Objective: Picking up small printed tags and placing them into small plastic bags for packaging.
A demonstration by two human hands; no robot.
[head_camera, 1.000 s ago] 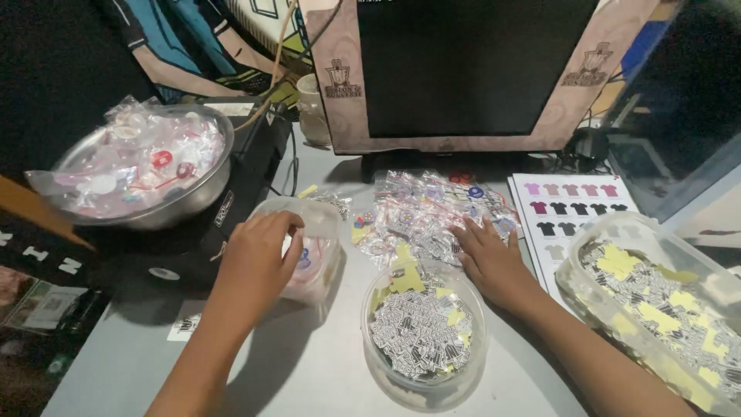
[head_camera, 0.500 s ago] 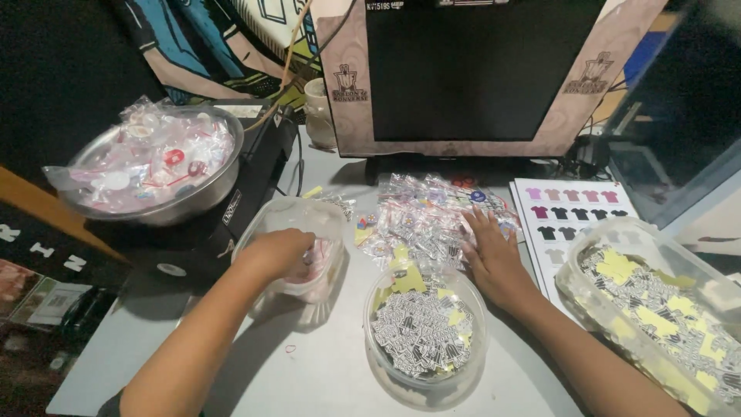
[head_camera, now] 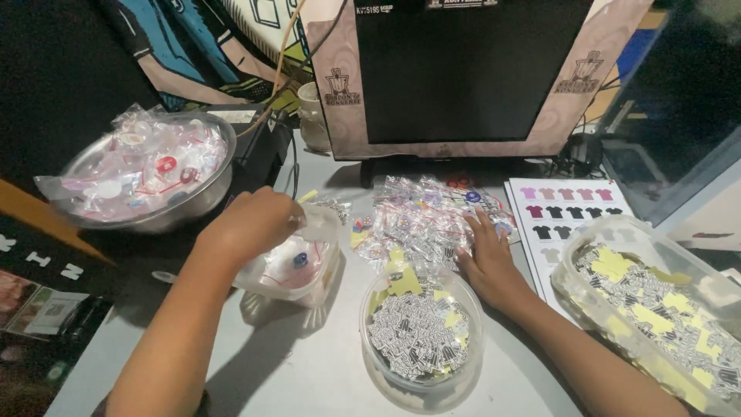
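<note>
The left hand (head_camera: 251,224) curls over the rim of a small clear plastic tub (head_camera: 297,262) of round badges, fingers closed on its near edge and lifting that side, so the tub sits tilted on the grey table (head_camera: 309,371). The right hand (head_camera: 486,259) lies flat and spread on a heap of small clear zip bags (head_camera: 421,220), gripping nothing that I can make out. With the tub tipped, badges could slide out over its low side, and the slick bags under the right palm could skate away. Just in front stands a round clear container (head_camera: 421,340) of black-and-white stickers, close enough to be knocked. A steel bowl (head_camera: 147,174) of bagged badges sits to the left, a long clear tray (head_camera: 656,309) of stickers to the right, a printed shirt chart (head_camera: 567,212) beside it, and a dark monitor (head_camera: 463,69) behind.
</note>
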